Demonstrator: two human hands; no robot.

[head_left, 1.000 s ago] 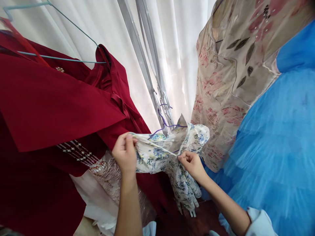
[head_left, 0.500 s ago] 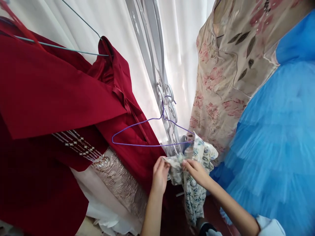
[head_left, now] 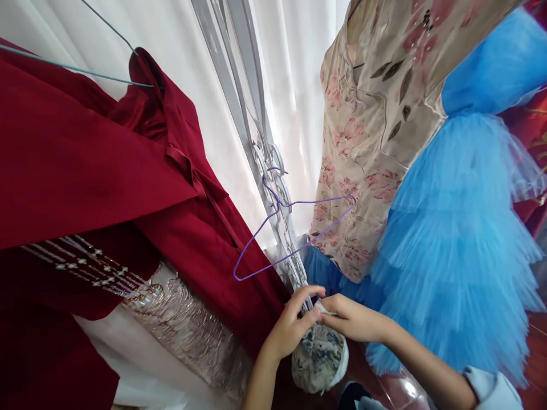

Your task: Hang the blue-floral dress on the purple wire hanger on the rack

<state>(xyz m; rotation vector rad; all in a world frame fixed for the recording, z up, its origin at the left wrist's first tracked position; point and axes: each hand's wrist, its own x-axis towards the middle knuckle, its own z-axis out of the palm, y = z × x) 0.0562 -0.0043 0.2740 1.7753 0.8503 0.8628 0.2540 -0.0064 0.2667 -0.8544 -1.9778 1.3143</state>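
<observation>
My right hand (head_left: 352, 320) is closed on the top of a bunched floral garment (head_left: 317, 364), white with blue-green print, which hangs down below it. Close against it, my left hand (head_left: 289, 327) has its thumb and fingers apart, its fingertips near the right hand's fingers and the gathered cloth. Above both hands a thin purple hanger (head_left: 318, 201) hangs bare and tilted from the grey metal rack (head_left: 245, 74), its right end higher than its left.
Dark red garments (head_left: 128, 171) hang on the left, with a beaded pinkish dress (head_left: 188, 319) below. A beige floral dress (head_left: 354, 136) and a tiered blue tulle dress (head_left: 453, 228) hang on the right. A white curtain (head_left: 294, 85) is behind the rack; reddish floor (head_left: 399, 390) shows below.
The floral garment has come off the hanger's right end and is now bunched lower down. The hanger has swung, its right end rising. My left hand has come off the cloth and opened.
</observation>
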